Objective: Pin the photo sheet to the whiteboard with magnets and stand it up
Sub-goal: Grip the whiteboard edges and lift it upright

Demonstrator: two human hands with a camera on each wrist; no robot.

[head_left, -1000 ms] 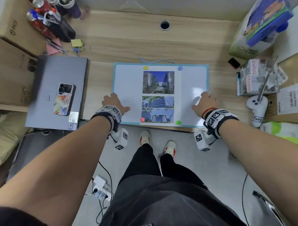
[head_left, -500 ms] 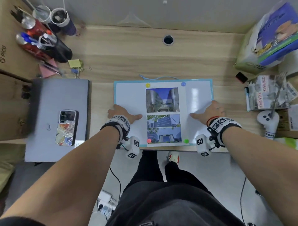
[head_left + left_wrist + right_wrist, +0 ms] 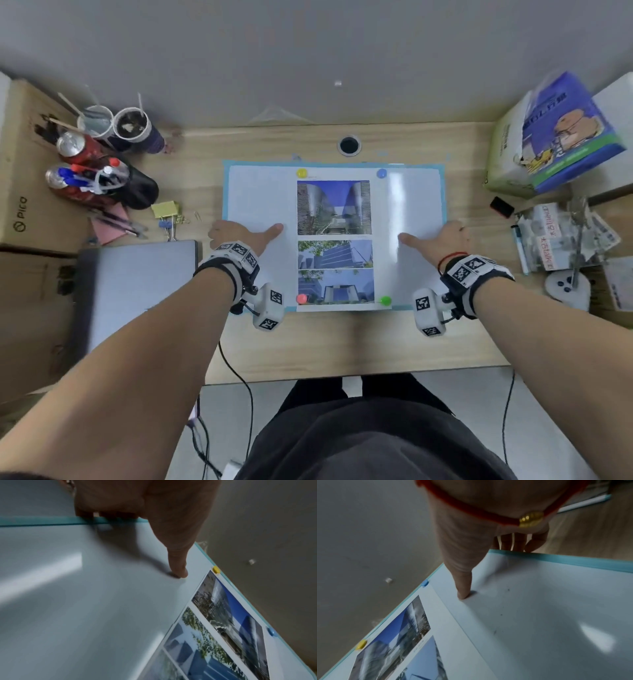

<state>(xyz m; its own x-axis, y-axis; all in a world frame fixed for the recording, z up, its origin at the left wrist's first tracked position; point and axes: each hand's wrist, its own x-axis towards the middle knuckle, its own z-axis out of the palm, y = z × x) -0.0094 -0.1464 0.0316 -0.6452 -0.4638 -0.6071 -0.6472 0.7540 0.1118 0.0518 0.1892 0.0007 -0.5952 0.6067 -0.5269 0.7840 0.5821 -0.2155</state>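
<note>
Clamping the whiteboard (image 3: 260, 192) by its side edges: left hand (image 3: 236, 236) and right hand (image 3: 442, 236) each thumb on face, fingers curled behind. Board raised off tabletop (image 3: 308, 346); photo sheet (image 3: 335, 240) pinned centre by four magnets.

Teal-framed whiteboard (image 3: 260, 192) tilted off the desk, photo sheet (image 3: 334, 240) pinned at four corners by coloured magnets (image 3: 301, 173).

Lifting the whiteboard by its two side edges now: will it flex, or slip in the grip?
The whiteboard probably stays stiff: its teal frame looks straight. Its glossy face may be slippery under the left hand and right hand, though fingers hook the edges. It looks thin, likely light.
</note>
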